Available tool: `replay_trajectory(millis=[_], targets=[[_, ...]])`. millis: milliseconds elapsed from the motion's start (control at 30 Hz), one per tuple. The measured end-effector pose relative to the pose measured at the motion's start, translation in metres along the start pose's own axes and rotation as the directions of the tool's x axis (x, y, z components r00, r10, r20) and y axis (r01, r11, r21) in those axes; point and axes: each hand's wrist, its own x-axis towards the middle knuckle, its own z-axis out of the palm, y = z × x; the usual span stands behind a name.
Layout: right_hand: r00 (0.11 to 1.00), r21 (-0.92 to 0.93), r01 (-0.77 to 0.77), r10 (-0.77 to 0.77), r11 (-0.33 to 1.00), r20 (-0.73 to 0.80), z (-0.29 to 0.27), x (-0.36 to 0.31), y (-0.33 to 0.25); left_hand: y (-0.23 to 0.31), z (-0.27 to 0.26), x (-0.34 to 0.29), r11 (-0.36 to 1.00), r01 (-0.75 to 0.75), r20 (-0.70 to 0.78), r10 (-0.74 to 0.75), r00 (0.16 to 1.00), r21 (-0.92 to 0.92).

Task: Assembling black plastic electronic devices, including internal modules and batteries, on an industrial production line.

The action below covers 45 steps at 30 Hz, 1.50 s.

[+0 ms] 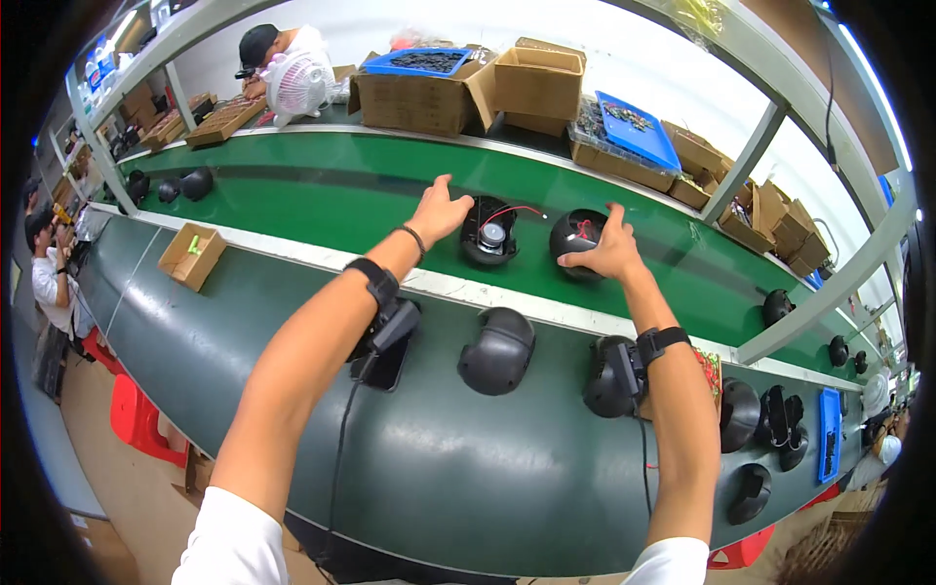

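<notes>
On the green conveyor lies a black speaker housing (490,234), its open side up, with a round silver speaker and a thin red wire inside. My left hand (441,216) is at its left edge, fingers stretched apart, the thumb close to or touching the rim. To the right, my right hand (612,250) spans a round black shell (575,234) with red wires inside. Its thumb lies across the shell's front and its fingers are on the right side. Another black shell (497,351), dome up, rests on the dark table between my forearms.
Beyond the green belt (322,175) stand cardboard boxes (419,97) and blue trays (639,132). A small box with green pieces (192,255) sits left. More black shells (751,492) and a blue tray (829,436) are right. Metal posts (751,156) frame the line. A person (292,54) works opposite.
</notes>
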Motion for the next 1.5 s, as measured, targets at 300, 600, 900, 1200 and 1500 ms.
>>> replay_trajectory(millis=[300,600,900,1200,1500], targets=[[0.988,0.006,0.153,-0.153,0.988,-0.023,-0.020,0.004,0.044,0.054,-0.018,0.003,0.935,0.328,0.815,-0.085,0.573,-0.133],[0.957,-0.002,0.291,-0.290,0.957,0.027,-0.190,-0.259,0.031,0.061,-0.032,-0.068,0.973,0.103,0.579,0.038,0.815,-0.208],[0.987,-0.290,-0.147,0.161,0.946,0.026,-0.113,-0.396,0.174,0.106,-0.077,-0.300,0.910,-0.282,0.327,0.378,0.866,-0.305],[0.972,0.886,0.093,0.152,0.454,-0.180,-0.080,-0.427,0.028,0.106,-0.028,-0.409,0.951,-0.106,0.424,0.226,0.877,-0.290],[0.969,0.905,0.242,-0.140,0.351,-0.205,0.003,-0.413,-0.057,0.094,-0.012,-0.415,0.901,-0.268,0.399,0.397,0.826,-0.342]])
